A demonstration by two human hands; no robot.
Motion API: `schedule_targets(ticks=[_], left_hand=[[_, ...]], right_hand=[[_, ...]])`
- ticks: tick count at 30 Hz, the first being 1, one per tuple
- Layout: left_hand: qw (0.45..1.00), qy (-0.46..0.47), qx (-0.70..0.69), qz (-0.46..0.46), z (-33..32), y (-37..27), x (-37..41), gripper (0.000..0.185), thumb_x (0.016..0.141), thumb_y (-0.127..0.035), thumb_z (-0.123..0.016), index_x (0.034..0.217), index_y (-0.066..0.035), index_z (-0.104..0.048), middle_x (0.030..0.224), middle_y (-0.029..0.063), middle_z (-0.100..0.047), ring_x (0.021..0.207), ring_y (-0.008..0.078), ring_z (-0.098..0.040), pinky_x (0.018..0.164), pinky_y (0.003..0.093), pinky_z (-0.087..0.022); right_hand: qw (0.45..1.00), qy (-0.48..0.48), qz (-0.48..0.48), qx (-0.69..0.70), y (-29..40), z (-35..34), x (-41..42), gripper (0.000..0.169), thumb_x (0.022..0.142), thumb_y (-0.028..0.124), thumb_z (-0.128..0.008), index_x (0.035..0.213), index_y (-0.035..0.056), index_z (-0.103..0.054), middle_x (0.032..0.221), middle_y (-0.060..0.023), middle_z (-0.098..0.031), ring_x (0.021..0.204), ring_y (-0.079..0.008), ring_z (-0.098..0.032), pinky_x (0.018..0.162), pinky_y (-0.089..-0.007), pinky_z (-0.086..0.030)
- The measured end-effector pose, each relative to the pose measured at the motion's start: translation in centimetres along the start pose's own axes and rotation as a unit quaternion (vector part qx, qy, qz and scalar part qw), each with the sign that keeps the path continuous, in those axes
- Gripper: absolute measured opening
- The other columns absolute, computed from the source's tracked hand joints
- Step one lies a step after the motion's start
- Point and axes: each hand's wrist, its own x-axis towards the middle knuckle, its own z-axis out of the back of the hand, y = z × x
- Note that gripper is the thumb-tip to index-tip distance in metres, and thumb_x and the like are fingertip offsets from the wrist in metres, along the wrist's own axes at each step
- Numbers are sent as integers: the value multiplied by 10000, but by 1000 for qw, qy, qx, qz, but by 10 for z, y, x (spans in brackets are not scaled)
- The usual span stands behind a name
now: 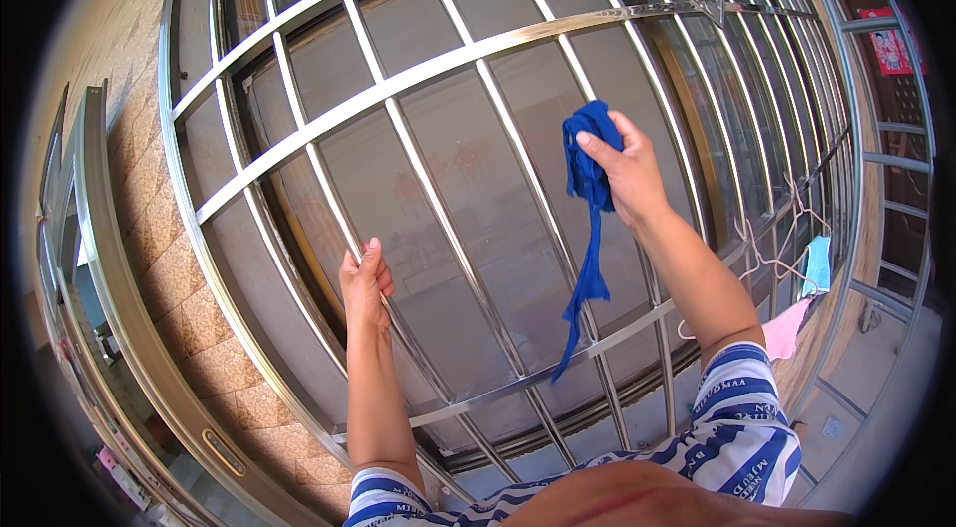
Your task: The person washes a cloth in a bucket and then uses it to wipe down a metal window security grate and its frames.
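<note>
A metal window grille (448, 228) with upright round bars and flat cross rails fills the middle of the view, in front of glass panes (478, 153). My left hand (366, 288) is closed around one upright bar at the lower left. Raised at the right of centre, my right hand (627, 168) grips a bunched blue cloth (590, 153) between thumb and fingers. A torn strip of the cloth hangs down past the bars towards the lower rail. Whether the cloth touches the bars I cannot tell.
Clothes hangers (777, 265) on the grille's right side hold a light blue face mask (817, 265) and a pink cloth (786, 329). A metal ladder (896, 161) stands at the far right. On the left are a tiled wall (168, 280) and a metal-framed sliding door (142, 288).
</note>
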Motion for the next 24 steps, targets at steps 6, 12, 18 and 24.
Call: schedule_targets(ticks=[6,12,18,24], left_hand=[[999,-27,29,3,-2,1,0,234,882,-253,-624,833,-143,-424,562,-72,-317,448,40,-278,402,202,-235],[998,-41,44,0,-5,0,-1,212,892,-240,-610,847,-133,-433,576,-62,-339,439,39,-286,390,202,-244],[997,-61,44,-3,-5,2,-1,224,880,-238,-626,848,-125,-435,595,-56,-358,436,38,-296,385,201,-245],[996,-72,51,-4,-5,2,-2,233,865,-229,-644,845,-124,-437,597,-52,-377,426,39,-303,384,201,-251]], right_hand=[[953,-147,191,-182,44,31,147,359,757,36,-691,1081,-51,-564,962,-102,-644,831,-148,-619,715,-276,-511],[829,-353,336,-275,73,70,291,218,652,72,-736,841,18,-639,832,-124,-678,781,-241,-656,734,-340,-501],[801,-435,251,-325,96,80,360,201,644,154,-738,819,56,-724,852,-146,-695,829,-284,-671,789,-343,-502],[786,-465,138,-383,91,55,373,244,697,137,-658,867,-35,-682,926,-238,-660,882,-346,-660,800,-373,-522]])
